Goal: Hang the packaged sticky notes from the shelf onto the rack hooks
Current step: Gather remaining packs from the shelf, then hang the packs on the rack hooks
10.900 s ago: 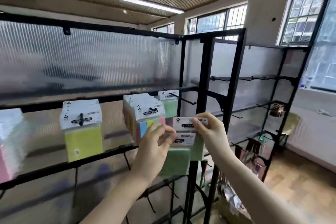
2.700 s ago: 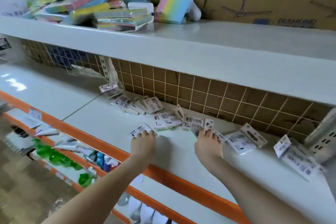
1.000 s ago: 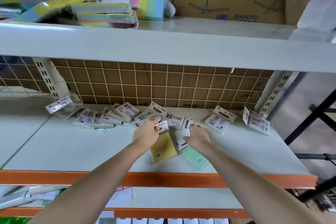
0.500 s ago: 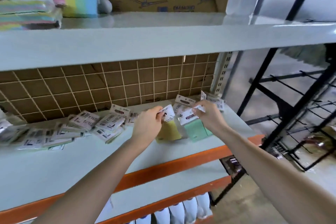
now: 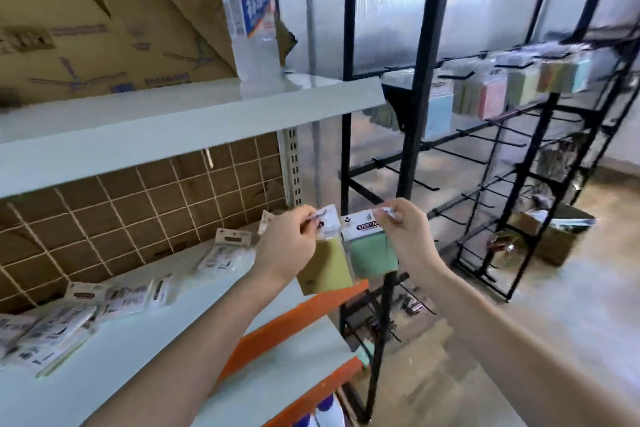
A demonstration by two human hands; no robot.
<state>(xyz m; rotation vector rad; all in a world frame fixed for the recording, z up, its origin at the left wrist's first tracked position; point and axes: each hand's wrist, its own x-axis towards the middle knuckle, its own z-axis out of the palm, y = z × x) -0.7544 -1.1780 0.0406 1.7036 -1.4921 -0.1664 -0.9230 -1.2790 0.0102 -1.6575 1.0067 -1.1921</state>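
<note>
Fingers of the left hand (image 5: 289, 246) curl in and pinch the white header card of a yellow-green packaged sticky-note pad (image 5: 325, 270); thumb and forefinger meet at the card's top left corner. Right hand (image 5: 410, 236) does likewise on a mint-green packaged sticky-note pad (image 5: 369, 255), fingertips closed over its white header's top right corner. Both pads hang down from the pinches, side by side, edges touching or slightly overlapping, yellow-green one lower and tilted. They are in the air just past the right end of the pale grey shelf board (image 5: 138, 350), above its orange front edge (image 5: 294, 319). More packaged pads (image 5: 69, 312) lie scattered flat on that board, along the brown wire-grid back panel (image 5: 138, 218), well left of the hands. Black metal hook rack (image 5: 420, 80) stands right behind the held pads; its upright post is just beyond them. Bare black hooks (image 5: 408, 180) stick out at mid level, open room around them. Upper right hooks already carry pastel pads (image 5: 519, 87), blurred. Open floor to the right. Cardboard boxes (image 5: 104, 28) sit on the upper shelf.
</note>
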